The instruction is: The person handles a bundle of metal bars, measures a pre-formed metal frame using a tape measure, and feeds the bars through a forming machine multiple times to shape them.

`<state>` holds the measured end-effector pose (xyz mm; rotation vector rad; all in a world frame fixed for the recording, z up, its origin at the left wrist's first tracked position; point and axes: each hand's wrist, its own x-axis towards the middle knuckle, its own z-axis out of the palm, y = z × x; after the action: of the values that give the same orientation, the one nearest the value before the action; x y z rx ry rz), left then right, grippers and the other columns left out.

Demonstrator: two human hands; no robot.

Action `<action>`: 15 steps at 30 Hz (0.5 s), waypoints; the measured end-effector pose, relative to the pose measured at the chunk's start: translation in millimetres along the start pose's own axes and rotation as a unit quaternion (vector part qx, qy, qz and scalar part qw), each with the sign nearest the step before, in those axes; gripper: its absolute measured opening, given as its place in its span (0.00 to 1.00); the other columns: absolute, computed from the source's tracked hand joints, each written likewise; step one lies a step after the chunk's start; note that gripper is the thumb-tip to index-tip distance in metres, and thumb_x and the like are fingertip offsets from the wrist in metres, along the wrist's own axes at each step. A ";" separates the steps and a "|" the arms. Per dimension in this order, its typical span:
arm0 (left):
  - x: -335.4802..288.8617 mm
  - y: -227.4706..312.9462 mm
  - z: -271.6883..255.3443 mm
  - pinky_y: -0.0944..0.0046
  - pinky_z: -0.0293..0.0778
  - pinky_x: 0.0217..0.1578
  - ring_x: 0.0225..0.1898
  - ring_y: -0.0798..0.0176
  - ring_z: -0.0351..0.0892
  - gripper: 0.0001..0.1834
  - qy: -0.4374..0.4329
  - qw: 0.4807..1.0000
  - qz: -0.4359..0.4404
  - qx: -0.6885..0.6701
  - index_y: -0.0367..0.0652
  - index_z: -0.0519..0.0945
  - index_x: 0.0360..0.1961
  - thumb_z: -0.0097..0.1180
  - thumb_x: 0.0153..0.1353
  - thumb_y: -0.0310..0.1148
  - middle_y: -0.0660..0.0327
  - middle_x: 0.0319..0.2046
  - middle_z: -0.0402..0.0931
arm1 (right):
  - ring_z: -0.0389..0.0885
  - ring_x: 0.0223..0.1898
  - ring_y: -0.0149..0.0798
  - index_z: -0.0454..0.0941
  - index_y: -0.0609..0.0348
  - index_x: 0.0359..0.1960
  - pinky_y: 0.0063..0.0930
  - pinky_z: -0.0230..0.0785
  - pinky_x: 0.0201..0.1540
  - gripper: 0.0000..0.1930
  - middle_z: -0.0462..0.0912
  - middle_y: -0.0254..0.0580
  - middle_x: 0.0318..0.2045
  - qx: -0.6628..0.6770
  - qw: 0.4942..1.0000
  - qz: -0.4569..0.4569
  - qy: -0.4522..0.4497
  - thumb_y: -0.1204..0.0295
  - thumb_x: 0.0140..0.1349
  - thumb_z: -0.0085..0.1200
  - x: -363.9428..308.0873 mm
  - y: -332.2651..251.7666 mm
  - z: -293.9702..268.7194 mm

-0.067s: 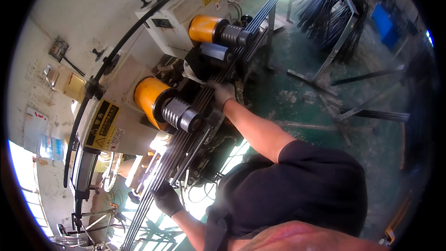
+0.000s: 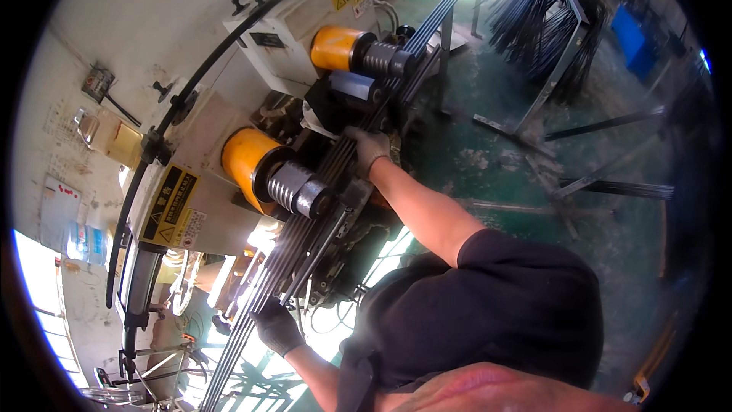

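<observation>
Several long, thin dark metal rods (image 2: 288, 248) lie side by side in a slanting row, running from the lower left up past the machine's rollers. My left hand (image 2: 276, 326), in a dark glove, is closed at the near edge of the rods, low in the view. Farther up, my gloved right hand (image 2: 371, 149) curls over the same row, between the two roller units. Its fingertips are partly hidden among the rods. The lower ridged metal roller (image 2: 293, 185) sits over the rods between my hands.
Orange drums (image 2: 252, 164) stand out from the pale machine housing (image 2: 213, 118), with a second ridged roller (image 2: 387, 59) farther up. A black curved bar (image 2: 202, 72) runs along its front. At the upper right, a metal rack (image 2: 560, 80) holds many dark rods over a green floor.
My right hand has shifted slightly up, and its back is turned more into view. My left hand stays at nearly the same place on the rods.
</observation>
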<state>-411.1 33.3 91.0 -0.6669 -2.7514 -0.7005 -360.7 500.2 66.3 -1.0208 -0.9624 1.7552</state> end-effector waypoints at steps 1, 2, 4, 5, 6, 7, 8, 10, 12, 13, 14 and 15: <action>-0.2 27.5 -12.2 0.53 0.80 0.52 0.49 0.48 0.86 0.14 0.019 0.999 -0.005 0.042 0.41 0.80 0.56 0.56 0.74 0.34 0.51 0.53 0.83 | 0.90 0.41 0.45 0.88 0.71 0.45 0.40 0.77 0.48 0.22 0.92 0.49 0.42 -0.060 0.997 -0.056 -0.008 0.63 0.57 0.71 8.8 5.0 -8.3; -2.6 41.0 -20.9 0.53 0.82 0.48 0.43 0.47 0.87 0.11 0.040 0.995 -0.014 0.089 0.41 0.81 0.50 0.58 0.73 0.36 0.52 0.46 0.85 | 0.90 0.41 0.45 0.88 0.71 0.46 0.40 0.77 0.48 0.22 0.92 0.49 0.42 -0.066 0.996 -0.061 -0.005 0.63 0.57 0.71 8.2 5.0 -8.9; -13.8 21.9 -11.8 0.51 0.81 0.46 0.43 0.45 0.85 0.08 0.038 0.994 -0.003 0.101 0.44 0.83 0.43 0.57 0.72 0.36 0.54 0.42 0.82 | 0.90 0.41 0.45 0.88 0.70 0.47 0.40 0.77 0.48 0.23 0.92 0.49 0.42 -0.021 0.999 -0.023 0.012 0.62 0.57 0.71 -5.0 -6.6 -0.1; -22.3 -1.8 -2.4 0.51 0.81 0.46 0.43 0.46 0.84 0.09 0.029 0.989 0.036 0.138 0.44 0.82 0.41 0.57 0.73 0.37 0.54 0.42 0.82 | 0.90 0.41 0.45 0.88 0.70 0.48 0.40 0.77 0.48 0.23 0.92 0.49 0.42 0.029 0.999 0.020 0.029 0.62 0.57 0.71 -16.8 -19.0 6.6; -28.6 -18.2 6.3 0.51 0.81 0.45 0.44 0.47 0.84 0.09 0.019 0.982 0.078 0.173 0.44 0.82 0.40 0.56 0.73 0.37 0.55 0.42 0.82 | 0.90 0.42 0.45 0.88 0.70 0.48 0.40 0.77 0.49 0.24 0.92 0.49 0.43 0.003 0.999 0.018 0.029 0.62 0.57 0.71 -29.0 -27.4 9.2; -33.4 0.0 2.2 0.50 0.81 0.44 0.42 0.47 0.84 0.09 0.013 0.984 0.065 0.166 0.44 0.81 0.38 0.54 0.74 0.37 0.55 0.38 0.81 | 0.90 0.43 0.45 0.88 0.70 0.49 0.40 0.77 0.49 0.24 0.92 0.49 0.43 -0.023 0.999 0.018 0.032 0.62 0.57 0.72 -41.3 -32.3 9.5; -38.3 18.7 -3.0 0.49 0.81 0.42 0.41 0.47 0.83 0.10 0.007 0.986 0.050 0.160 0.45 0.80 0.37 0.53 0.75 0.36 0.55 0.34 0.80 | 0.90 0.44 0.45 0.88 0.69 0.50 0.40 0.77 0.50 0.24 0.92 0.49 0.44 -0.049 0.998 0.017 0.034 0.62 0.57 0.72 -46.4 -33.0 10.3; -52.7 -0.3 13.2 0.49 0.81 0.43 0.41 0.48 0.84 0.09 -0.030 0.979 0.069 0.189 0.45 0.80 0.36 0.54 0.74 0.36 0.56 0.35 0.80 | 0.90 0.48 0.46 0.87 0.69 0.51 0.41 0.77 0.52 0.26 0.91 0.51 0.46 -0.005 1.000 0.028 -0.004 0.61 0.57 0.72 -34.4 -17.2 9.0; -65.7 -8.9 28.6 0.51 0.81 0.45 0.42 0.52 0.84 0.08 -0.055 0.995 0.061 0.049 0.47 0.80 0.36 0.55 0.74 0.35 0.56 0.36 0.80 | 0.89 0.52 0.49 0.87 0.69 0.52 0.42 0.77 0.56 0.27 0.91 0.53 0.48 -0.013 1.000 0.014 0.001 0.60 0.56 0.73 -15.1 3.8 7.3; -74.0 -16.6 33.0 0.52 0.81 0.46 0.42 0.54 0.83 0.06 -0.037 0.978 0.110 0.174 0.48 0.80 0.36 0.56 0.73 0.34 0.58 0.38 0.79 | 0.88 0.55 0.51 0.87 0.69 0.52 0.44 0.77 0.57 0.28 0.91 0.55 0.49 -0.041 0.999 0.000 0.013 0.59 0.56 0.74 -10.9 16.2 15.6; -69.2 -8.2 37.7 0.53 0.81 0.46 0.44 0.54 0.82 0.06 -0.059 0.983 0.111 0.136 0.47 0.80 0.36 0.56 0.72 0.33 0.59 0.38 0.79 | 0.89 0.54 0.51 0.87 0.69 0.52 0.44 0.77 0.57 0.30 0.90 0.56 0.50 -0.052 0.998 -0.008 0.044 0.57 0.55 0.74 2.8 21.1 1.8; -74.0 -3.8 34.9 0.53 0.80 0.45 0.45 0.54 0.81 0.05 -0.069 0.988 0.092 0.106 0.47 0.80 0.36 0.56 0.71 0.33 0.59 0.38 0.79 | 0.89 0.54 0.51 0.87 0.70 0.53 0.44 0.77 0.56 0.31 0.90 0.56 0.50 -0.048 0.998 -0.004 0.049 0.56 0.55 0.75 4.3 22.6 3.9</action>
<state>-352.1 20.2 35.8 -0.9349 -2.7855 -0.3265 -372.2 496.0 46.4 -1.1526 -0.9947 1.6495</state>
